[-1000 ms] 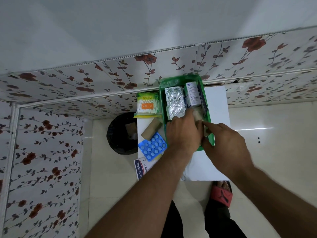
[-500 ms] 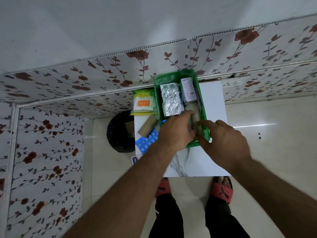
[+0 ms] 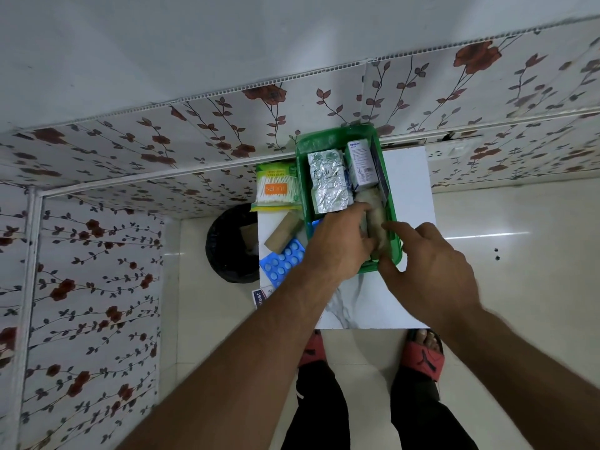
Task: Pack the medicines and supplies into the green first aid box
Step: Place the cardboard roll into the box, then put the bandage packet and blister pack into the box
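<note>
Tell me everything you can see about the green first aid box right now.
The green first aid box is a shallow, open, glossy plastic tray with rounded corners, lying flat on the white table, its far end against the wall. Inside lie a silver foil pack, a white carton and a pale gauze-like bundle. The left hand reaches into its near end, covering that part; the right hand has its fingers at the near right rim.

Left hand (image 3: 337,245): covers box (image 3: 303,177) near end. Plaster box (image 3: 260,297): mostly behind forearm. Bandage roll (image 3: 376,222): blurred, partly hidden.
</note>
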